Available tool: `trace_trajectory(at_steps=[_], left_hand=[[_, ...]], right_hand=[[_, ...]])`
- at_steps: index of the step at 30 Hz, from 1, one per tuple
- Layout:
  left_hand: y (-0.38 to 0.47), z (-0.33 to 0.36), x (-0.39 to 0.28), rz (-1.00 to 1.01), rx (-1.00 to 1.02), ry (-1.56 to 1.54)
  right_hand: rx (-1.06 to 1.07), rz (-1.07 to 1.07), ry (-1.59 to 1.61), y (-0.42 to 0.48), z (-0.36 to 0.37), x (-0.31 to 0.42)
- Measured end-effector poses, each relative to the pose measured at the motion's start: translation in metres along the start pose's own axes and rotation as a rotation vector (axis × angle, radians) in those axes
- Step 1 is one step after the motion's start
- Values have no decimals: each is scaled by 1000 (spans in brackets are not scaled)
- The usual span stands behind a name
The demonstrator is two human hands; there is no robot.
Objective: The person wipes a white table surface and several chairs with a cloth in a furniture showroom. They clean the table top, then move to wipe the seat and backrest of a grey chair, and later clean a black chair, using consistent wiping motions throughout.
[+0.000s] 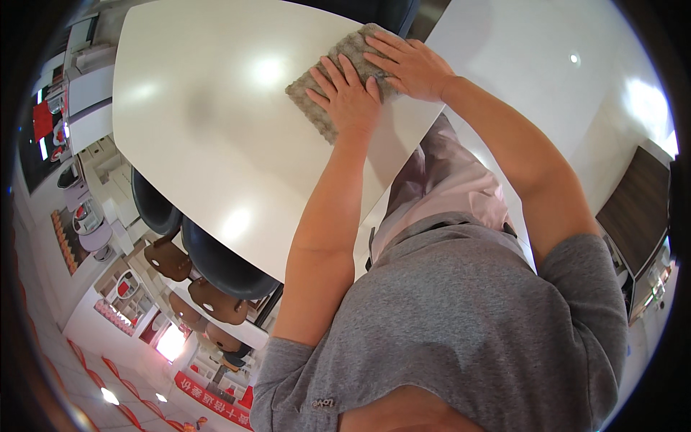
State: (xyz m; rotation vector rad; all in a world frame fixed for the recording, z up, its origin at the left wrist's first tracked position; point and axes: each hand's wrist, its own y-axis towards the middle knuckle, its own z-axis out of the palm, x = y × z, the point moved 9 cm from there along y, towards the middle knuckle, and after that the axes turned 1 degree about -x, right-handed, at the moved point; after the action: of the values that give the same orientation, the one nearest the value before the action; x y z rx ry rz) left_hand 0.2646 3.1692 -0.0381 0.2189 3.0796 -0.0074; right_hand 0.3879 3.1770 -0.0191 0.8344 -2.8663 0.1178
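Observation:
A grey-brown plush cloth lies spread on the glossy white tabletop, close to the table's corner. My left hand rests palm down on the middle of it, fingers spread. On the cloth's far right part lies my right hand, also flat with its fingers apart. Neither hand is visibly curled around the fabric. The two hands are side by side, with the left thumb near the right hand. What is under the palms is hidden.
Dark chairs are tucked against the table's left side, and another dark seat stands beyond its far edge. Brown chairs stand farther left. Pale floor runs along the right, towards a dark wood-topped piece of furniture.

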Motion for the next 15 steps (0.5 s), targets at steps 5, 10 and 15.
trace_trajectory(at_steps=[5,10,15], left_hand=[[-10,-3,-3,58,-11,-20],[-14,-3,-2,117,-30,-11],[-14,-2,-2,157,-35,-30]], right_hand=[[-11,85,-22,-14,3,6],[-76,189,-47,-23,2,15],[-71,327,-42,-31,5,24]])
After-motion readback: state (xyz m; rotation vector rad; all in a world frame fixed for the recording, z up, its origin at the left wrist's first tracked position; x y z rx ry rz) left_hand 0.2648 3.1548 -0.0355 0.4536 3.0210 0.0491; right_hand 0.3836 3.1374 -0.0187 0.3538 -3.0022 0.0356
